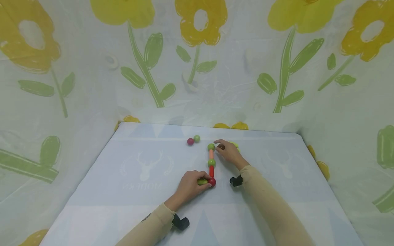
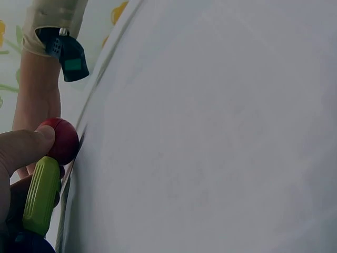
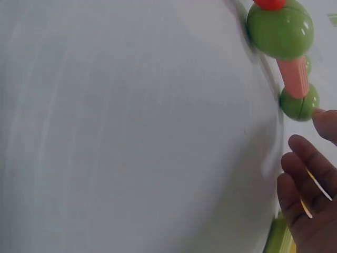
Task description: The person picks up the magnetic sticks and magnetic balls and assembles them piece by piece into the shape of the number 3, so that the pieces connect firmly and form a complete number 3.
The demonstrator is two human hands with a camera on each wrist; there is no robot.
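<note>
A chain of balls and rods lies on the table. It runs from a red ball (image 1: 211, 182) through a red rod (image 1: 211, 171), a green ball (image 1: 211, 162) and a pink rod (image 1: 211, 154) to a far green ball (image 1: 210, 147). My left hand (image 1: 191, 184) pinches the red ball, where a yellow-green rod (image 2: 42, 195) joins it; the fingers partly hide that rod. A dark blue rounded piece (image 2: 29, 243) shows below it in the left wrist view. Beside the far green ball, my right hand (image 1: 230, 152) has loosely bent fingers holding nothing; thumb contact with the ball is unclear.
Two loose balls, one dark red (image 1: 190, 141) and one green (image 1: 197, 138), lie left of the chain's far end. Yellow-green pieces (image 1: 235, 145) are partly hidden behind the right hand. Flower-patterned cloth walls (image 1: 215, 95) enclose the table (image 1: 101, 184) at back and sides.
</note>
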